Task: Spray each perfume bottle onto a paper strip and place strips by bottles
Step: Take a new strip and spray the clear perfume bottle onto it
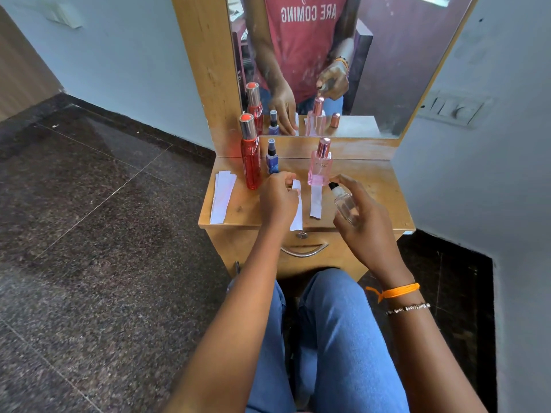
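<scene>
1. A person sits at a small wooden dressing table (381, 186) with a mirror (372, 70) behind it, seen from above through a head-worn camera.
2. The right hand (365, 222) is closed around a small clear bottle (344, 202), tilted so its black nozzle points left, with a finger resting over the top.
3. The left hand (278, 198) is curled shut, pinching the upper end of a white paper strip (297, 214), which hangs toward the table's front edge, near the nozzle.
4. Three bottles stand at the back: a tall red bottle (250, 162) on the left, a small blue bottle (272, 158) beside it, and a pink bottle (319, 171) to the right.
5. One used strip (316, 201) already lies just in front of the pink bottle; a stack of spare strips (222, 196) lies at the left edge.
6. The step in hand appears to be spraying the clear bottle onto the held strip.
7. Next, the strip likely needs laying down and the clear bottle set upright beside it, apart from the pink bottle's strip.
</scene>
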`<state>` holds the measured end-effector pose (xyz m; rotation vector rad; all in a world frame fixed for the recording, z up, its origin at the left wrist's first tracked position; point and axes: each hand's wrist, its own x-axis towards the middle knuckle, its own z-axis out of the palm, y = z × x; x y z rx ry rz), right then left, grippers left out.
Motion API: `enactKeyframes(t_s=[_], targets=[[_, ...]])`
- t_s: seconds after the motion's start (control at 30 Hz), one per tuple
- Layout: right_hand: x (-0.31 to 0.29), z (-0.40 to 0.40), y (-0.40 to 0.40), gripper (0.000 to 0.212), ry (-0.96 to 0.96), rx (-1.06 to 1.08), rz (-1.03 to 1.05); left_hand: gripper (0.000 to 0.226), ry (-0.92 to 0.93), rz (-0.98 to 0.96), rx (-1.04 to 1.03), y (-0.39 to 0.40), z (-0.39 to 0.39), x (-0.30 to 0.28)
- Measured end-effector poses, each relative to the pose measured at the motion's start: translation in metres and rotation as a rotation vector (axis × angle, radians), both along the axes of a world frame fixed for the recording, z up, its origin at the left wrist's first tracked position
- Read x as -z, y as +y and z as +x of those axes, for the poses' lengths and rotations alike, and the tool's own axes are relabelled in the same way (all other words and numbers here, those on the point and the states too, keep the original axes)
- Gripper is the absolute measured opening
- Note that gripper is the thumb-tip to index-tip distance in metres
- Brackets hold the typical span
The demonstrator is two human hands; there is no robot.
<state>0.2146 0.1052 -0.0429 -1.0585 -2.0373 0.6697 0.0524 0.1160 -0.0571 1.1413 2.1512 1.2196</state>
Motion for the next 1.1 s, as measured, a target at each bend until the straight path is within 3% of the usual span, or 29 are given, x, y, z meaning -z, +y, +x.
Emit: enactKeyframes(t_s=[0.2, 0.37, 0.63, 0.77, 0.87, 1.0, 1.1], targets=[[0.0, -0.003, 0.001, 0.064, 0.021, -0.034, -0.025, 0.037, 0.169, 0.027, -0.054, -0.008, 0.011, -0.003], [0.002, -0.005, 0.0, 0.066, 0.037, -0.052, -0.071, 0.027, 0.309, -0.015, -0.062, -0.033, 0.008, 0.001], [0.005, -0.008, -0.002, 0.063, 0.082, -0.068, -0.088, 0.028, 0.313, -0.079, -0.032, -0.033, 0.006, 0.004], [0.007, -0.008, -0.003, 0.049, 0.146, -0.099, -0.121, 0.025, 0.301, -0.002, 0.006, -0.036, 0.009, -0.003], [0.005, -0.011, -0.007, 0.037, 0.259, -0.11, -0.209, 0.024, 0.124, 0.134, 0.098, -0.045, 0.016, -0.014], [-0.003, -0.015, -0.01, 0.036, 0.42, -0.103, -0.317, 0.031, -0.38, 0.065, 0.468, -0.065, 0.024, -0.02], [-0.008, -0.013, -0.012, 0.037, 0.471, -0.145, -0.32, 0.05, -0.437, 0.065, 0.504, -0.068, 0.024, -0.017]])
